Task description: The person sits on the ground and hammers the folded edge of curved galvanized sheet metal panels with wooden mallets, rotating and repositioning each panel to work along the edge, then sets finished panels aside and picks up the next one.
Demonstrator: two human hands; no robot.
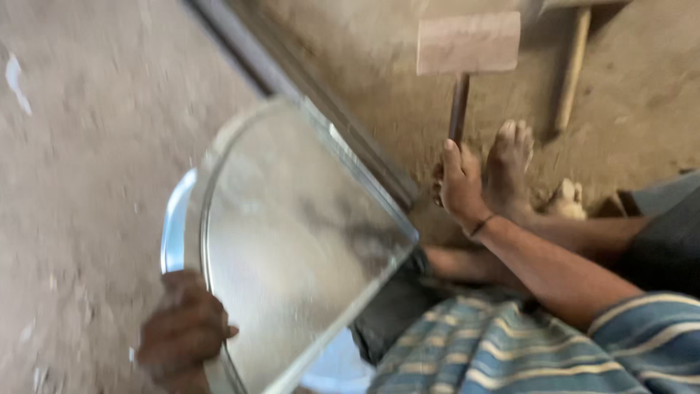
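Gripping the lower rim of a shiny round metal sheet (292, 241) in my closed left hand (186, 335), I tilt it across my lap, face up for striking; my right hand (459, 182), just beyond its far edge, wraps a wooden mallet (467, 55) handle, head raised above.

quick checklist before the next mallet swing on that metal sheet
1. Left hand holds the metal sheet at its lower edge: ok.
2. Right hand has a grip on the wooden mallet handle: ok.
3. Mallet head raised off the sheet: ok.
4. Bare foot right beside the right hand, near the swing path: not ok.
5. Sheet steady: cannot tell, picture blurred.
6. Second mallet lying apart on the floor: ok.
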